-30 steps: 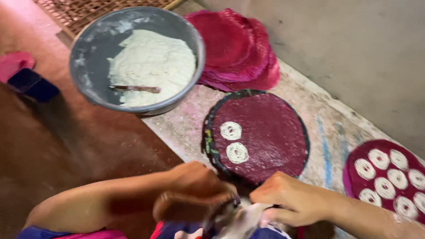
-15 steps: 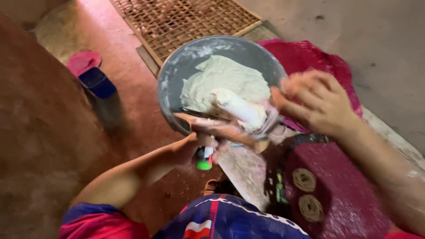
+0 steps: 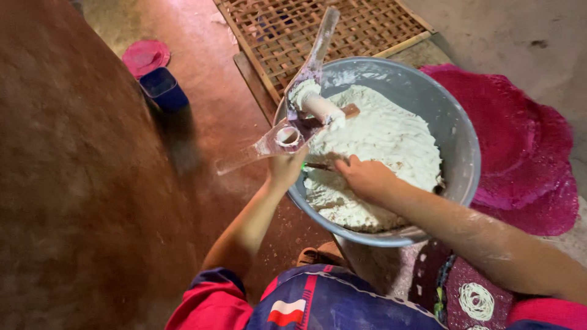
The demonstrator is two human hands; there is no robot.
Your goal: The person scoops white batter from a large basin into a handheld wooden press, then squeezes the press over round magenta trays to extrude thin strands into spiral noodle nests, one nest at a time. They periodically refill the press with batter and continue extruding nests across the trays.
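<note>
- Head view showed the left hand [image 3: 285,168] closed around a dough-smeared, hinged two-handled press tool [image 3: 298,116], held over the near-left rim of the large round grey metal basin [image 3: 455,143]; the tool's arms were spread apart, one pointing up toward the woven bamboo mat [image 3: 324,30].
- Right hand [image 3: 367,177] lay inside the basin with its fingers curled down into the white dough [image 3: 385,153]; what it gripped, if anything, could not be told.
- Compared with half a second earlier, the right hand had dropped from above the basin's far rim into the dough, and the press had opened wider and moved up over the rim.
- Stack of round magenta woven mats [image 3: 526,153] lay right of the basin, partly under it.
- Blue plastic cup [image 3: 164,90] and a pink round lid [image 3: 145,56] stood on the red-brown floor at upper left.
- Dark magenta mat with white coiled noodle rounds [image 3: 477,299] showed at the bottom right.
</note>
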